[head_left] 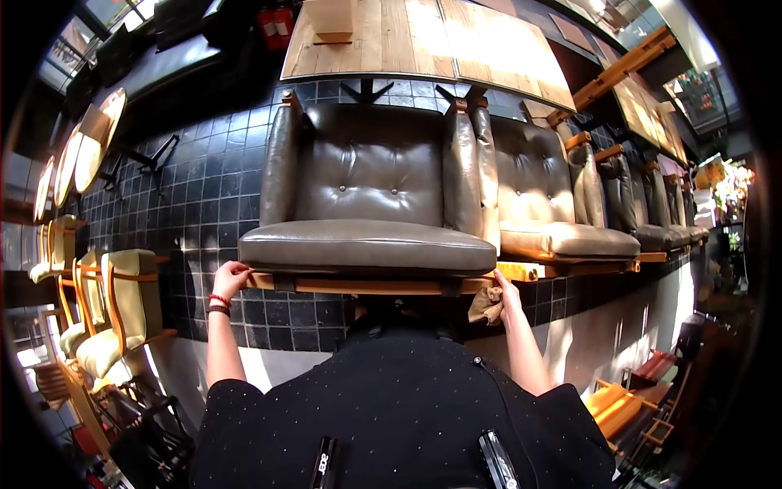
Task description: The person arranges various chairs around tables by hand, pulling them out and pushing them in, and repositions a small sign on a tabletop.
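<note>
A dark leather armchair (371, 240) with a buttoned back and a wooden frame stands right before me. My left hand (231, 279), with red and dark bands at the wrist, is closed on the left end of the chair's front wooden rail (350, 286). At the rail's right end is my right hand (507, 295), its fingers round the frame's corner. A crumpled brown cloth (486, 305) hangs from that same hand, against the palm side.
Beyond the chair stands a wooden table (375, 49) with a box on it. More leather armchairs (562, 232) line up to the right. Green-cushioned chairs (134, 297) and round tables (99, 140) are at the left. Dark tiles (204, 187) cover the floor.
</note>
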The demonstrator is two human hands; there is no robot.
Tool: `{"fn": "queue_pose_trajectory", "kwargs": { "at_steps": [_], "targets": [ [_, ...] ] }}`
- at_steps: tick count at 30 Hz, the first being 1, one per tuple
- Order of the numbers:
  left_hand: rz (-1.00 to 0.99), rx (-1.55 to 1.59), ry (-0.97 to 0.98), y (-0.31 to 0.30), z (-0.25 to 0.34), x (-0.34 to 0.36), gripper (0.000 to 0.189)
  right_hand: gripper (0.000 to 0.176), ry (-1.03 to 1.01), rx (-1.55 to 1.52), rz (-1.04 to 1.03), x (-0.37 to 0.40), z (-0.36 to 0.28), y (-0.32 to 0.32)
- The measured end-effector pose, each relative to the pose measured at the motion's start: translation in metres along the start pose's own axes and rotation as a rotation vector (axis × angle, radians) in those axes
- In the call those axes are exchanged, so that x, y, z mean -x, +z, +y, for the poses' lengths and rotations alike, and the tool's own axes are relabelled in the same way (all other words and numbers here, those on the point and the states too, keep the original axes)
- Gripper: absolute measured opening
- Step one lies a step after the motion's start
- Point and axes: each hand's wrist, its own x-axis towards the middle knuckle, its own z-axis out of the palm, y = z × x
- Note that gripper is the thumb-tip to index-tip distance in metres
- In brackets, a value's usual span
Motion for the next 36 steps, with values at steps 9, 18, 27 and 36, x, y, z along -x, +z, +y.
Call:
{"fn": "queue_pose_trajectory", "kwargs": {
  "at_steps": [9,18,27,36],
  "targets": [
    [0.257,-0.240,0.282,0.006,0.000,0.014,0.012,0.023,-0.096,0.017,0.101,-0.001,0.005,0.002],
    [0.205,-0.165,0.278,0.000,-0.027,0.054,0.010,0.019,-0.135,0.086,0.073,0.005,0.003,0.007],
    [0.461,0.336,-0.104,0.029,-0.039,0.052,0.017,0.020,-0.172,0.080,0.108,-0.001,0.011,0.004],
    [0.586,0.550,-0.096,0.027,-0.055,0.031,0.010,0.020,-0.131,0.019,0.092,0.008,0.016,0.018]
  ]
}}
